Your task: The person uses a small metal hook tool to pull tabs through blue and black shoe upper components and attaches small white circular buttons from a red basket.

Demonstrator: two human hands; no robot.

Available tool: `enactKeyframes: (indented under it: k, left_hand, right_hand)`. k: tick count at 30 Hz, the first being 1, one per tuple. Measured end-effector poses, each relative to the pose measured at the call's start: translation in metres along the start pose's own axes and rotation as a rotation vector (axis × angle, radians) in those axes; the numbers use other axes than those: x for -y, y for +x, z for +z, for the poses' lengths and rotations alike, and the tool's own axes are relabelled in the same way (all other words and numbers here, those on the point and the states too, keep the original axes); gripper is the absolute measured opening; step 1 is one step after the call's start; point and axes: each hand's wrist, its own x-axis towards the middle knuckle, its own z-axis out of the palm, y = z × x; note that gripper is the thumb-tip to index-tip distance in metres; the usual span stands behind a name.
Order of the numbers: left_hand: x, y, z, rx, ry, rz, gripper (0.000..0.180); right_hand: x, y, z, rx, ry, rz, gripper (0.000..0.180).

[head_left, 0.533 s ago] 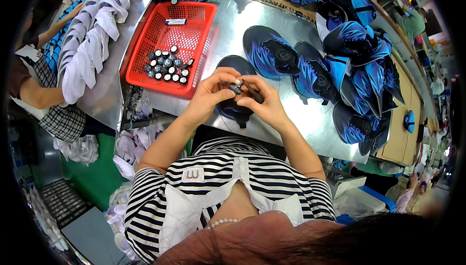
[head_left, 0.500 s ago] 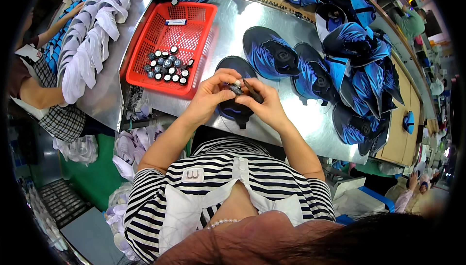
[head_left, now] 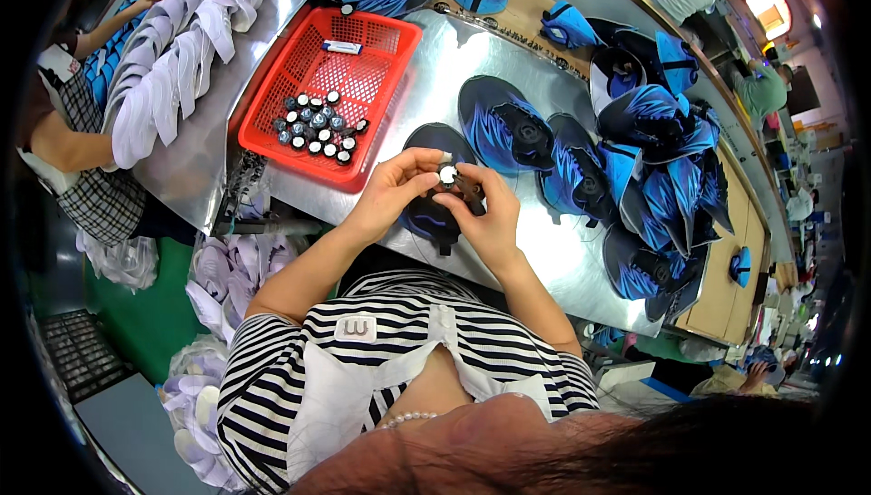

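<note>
My left hand (head_left: 396, 191) pinches a small round black part with a white face (head_left: 448, 175) between thumb and fingertips. Close against it, my right hand (head_left: 493, 223) is closed around a small dark tool (head_left: 471, 194), mostly hidden by the fingers; its kind cannot be made out. Beneath both hands lies a black and blue shoe upper (head_left: 423, 225) on the metal table. Just beyond my right hand are a second blue-black upper (head_left: 494, 118) and a third upper (head_left: 572, 164), each with a dark round piece on it.
A red plastic basket (head_left: 374, 146) at the left holds several similar round parts (head_left: 318, 120) and a white-blue tube-like item (head_left: 342, 47). Blue-black uppers (head_left: 662, 168) are piled at the right. White shoe pieces (head_left: 172, 50) line the left, beside a co-worker's arm (head_left: 68, 146).
The round part has turned so its white face shows upward. The dark tool's pointed end, visible before, is now mostly covered by my right fingers. The whole view has shifted slightly.
</note>
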Motion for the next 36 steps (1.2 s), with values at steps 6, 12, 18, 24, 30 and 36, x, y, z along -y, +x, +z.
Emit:
enactKeyframes:
  k: [6,12,18,24,30,36]
  left_hand:
    - [-0.001,-0.001,0.001,0.007,0.02,0.013,0.029]
    - [-0.004,0.003,0.004,0.143,-0.369,-0.184,0.032]
    - [-0.002,0.006,0.02,0.072,-0.484,-0.185,0.031]
    - [-0.002,0.01,0.013,0.153,-0.509,-0.185,0.032]
    - [0.006,0.016,0.023,0.114,-0.573,-0.151,0.032]
    - [0.006,0.022,0.013,0.229,-0.644,-0.186,0.031]
  right_hand:
    - [-0.004,-0.003,0.001,-0.025,0.071,0.026,0.033]
    - [-0.002,-0.004,0.003,-0.068,0.168,0.063,0.029]
    - [-0.006,-0.002,0.004,-0.14,0.122,-0.004,0.027]
    - [-0.01,-0.002,-0.001,-0.078,0.127,0.017,0.026]
    - [-0.011,0.002,0.001,-0.119,0.121,0.01,0.026]
    - [-0.007,0.004,-0.003,-0.103,0.176,0.033,0.027]
